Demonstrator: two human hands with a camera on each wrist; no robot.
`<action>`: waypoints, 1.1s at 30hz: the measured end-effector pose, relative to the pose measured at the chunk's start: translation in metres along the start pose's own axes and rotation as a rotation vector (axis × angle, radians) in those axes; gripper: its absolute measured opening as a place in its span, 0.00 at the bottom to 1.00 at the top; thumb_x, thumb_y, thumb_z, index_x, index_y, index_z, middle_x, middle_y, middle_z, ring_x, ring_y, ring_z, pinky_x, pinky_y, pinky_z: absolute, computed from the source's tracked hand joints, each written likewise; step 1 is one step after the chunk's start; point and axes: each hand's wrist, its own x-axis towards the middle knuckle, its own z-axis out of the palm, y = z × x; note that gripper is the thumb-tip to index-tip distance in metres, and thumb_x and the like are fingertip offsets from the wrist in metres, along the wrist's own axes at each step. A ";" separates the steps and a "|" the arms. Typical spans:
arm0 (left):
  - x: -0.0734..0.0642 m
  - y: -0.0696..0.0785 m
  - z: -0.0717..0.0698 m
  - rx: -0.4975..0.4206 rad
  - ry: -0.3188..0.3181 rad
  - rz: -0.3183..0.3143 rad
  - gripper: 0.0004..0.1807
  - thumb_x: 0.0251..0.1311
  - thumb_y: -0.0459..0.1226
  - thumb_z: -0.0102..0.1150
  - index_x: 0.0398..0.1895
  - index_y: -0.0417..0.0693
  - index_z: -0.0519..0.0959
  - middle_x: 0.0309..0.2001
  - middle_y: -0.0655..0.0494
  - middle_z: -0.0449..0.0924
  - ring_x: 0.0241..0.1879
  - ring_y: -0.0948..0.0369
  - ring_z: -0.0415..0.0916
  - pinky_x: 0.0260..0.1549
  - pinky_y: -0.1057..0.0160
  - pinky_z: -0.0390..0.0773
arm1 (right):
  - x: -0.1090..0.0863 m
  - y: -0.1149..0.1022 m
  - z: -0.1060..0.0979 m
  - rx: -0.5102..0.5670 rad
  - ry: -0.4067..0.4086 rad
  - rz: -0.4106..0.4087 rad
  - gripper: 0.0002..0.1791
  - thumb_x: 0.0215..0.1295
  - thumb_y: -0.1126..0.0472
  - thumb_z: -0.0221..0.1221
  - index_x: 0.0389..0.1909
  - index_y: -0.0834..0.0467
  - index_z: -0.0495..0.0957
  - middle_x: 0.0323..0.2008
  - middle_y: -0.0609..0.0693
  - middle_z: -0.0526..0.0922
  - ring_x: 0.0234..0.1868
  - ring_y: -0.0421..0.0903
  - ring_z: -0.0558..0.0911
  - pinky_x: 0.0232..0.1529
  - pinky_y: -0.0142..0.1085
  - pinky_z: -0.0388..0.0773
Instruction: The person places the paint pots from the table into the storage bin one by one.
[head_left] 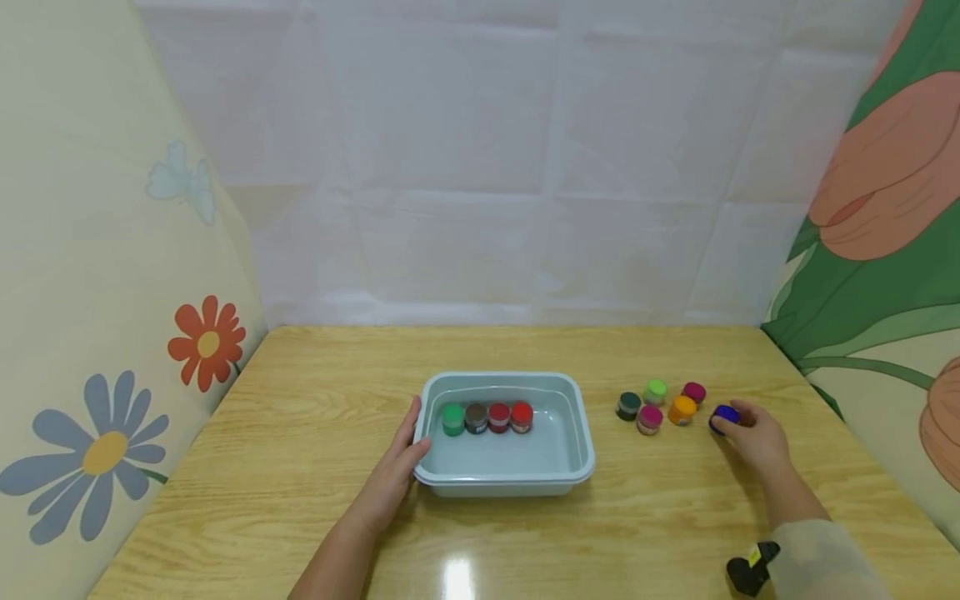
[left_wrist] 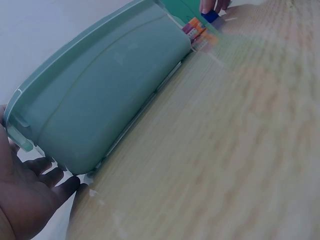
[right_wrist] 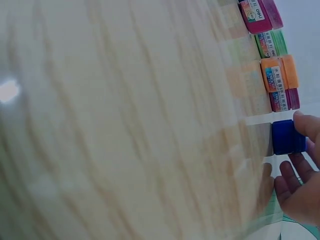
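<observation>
My right hand (head_left: 759,437) pinches a dark blue paint jar (head_left: 723,419) between thumb and fingers at the right of the table. In the right wrist view the blue jar (right_wrist: 288,137) stands at the table surface, the thumb on its top end. My left hand (head_left: 393,475) holds the left end of a pale blue-green plastic tray (head_left: 504,480), thumb at the rim and fingers along the outside. Inside the tray, a green jar (head_left: 453,419), a brown jar (head_left: 476,418), a dark red jar (head_left: 498,417) and a red jar (head_left: 522,417) stand in a row.
Between tray and right hand stand a dark green jar (head_left: 628,406), a light green jar (head_left: 656,392), an orange jar (head_left: 682,410) and two magenta jars, one in front (head_left: 649,419). A black object (head_left: 752,569) is by the right sleeve. A white cloth (head_left: 480,167) hangs behind.
</observation>
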 end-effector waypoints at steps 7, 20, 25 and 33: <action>-0.001 0.001 0.000 -0.003 -0.005 -0.005 0.35 0.75 0.44 0.38 0.80 0.62 0.39 0.80 0.61 0.30 0.79 0.49 0.24 0.73 0.37 0.33 | -0.001 -0.002 0.001 -0.030 0.001 0.003 0.36 0.71 0.53 0.53 0.71 0.71 0.55 0.69 0.75 0.58 0.70 0.70 0.59 0.71 0.57 0.58; -0.001 0.000 -0.001 -0.008 -0.005 -0.008 0.35 0.74 0.45 0.39 0.80 0.64 0.39 0.80 0.61 0.30 0.79 0.49 0.24 0.73 0.36 0.32 | -0.005 -0.023 -0.002 0.029 -0.015 -0.047 0.40 0.72 0.46 0.51 0.74 0.67 0.53 0.71 0.73 0.58 0.71 0.69 0.59 0.70 0.58 0.61; 0.000 -0.001 -0.001 -0.008 -0.002 -0.007 0.35 0.74 0.46 0.39 0.80 0.64 0.39 0.80 0.62 0.31 0.79 0.49 0.25 0.73 0.36 0.33 | -0.009 -0.036 -0.003 0.031 -0.032 -0.094 0.42 0.71 0.42 0.52 0.75 0.65 0.53 0.71 0.72 0.59 0.70 0.68 0.62 0.68 0.58 0.64; 0.000 -0.001 -0.001 -0.009 -0.006 -0.006 0.35 0.74 0.45 0.39 0.80 0.63 0.39 0.80 0.62 0.30 0.79 0.49 0.24 0.73 0.36 0.33 | -0.016 -0.062 0.004 0.055 -0.085 -0.155 0.38 0.72 0.47 0.53 0.75 0.64 0.54 0.70 0.70 0.61 0.70 0.65 0.65 0.69 0.55 0.66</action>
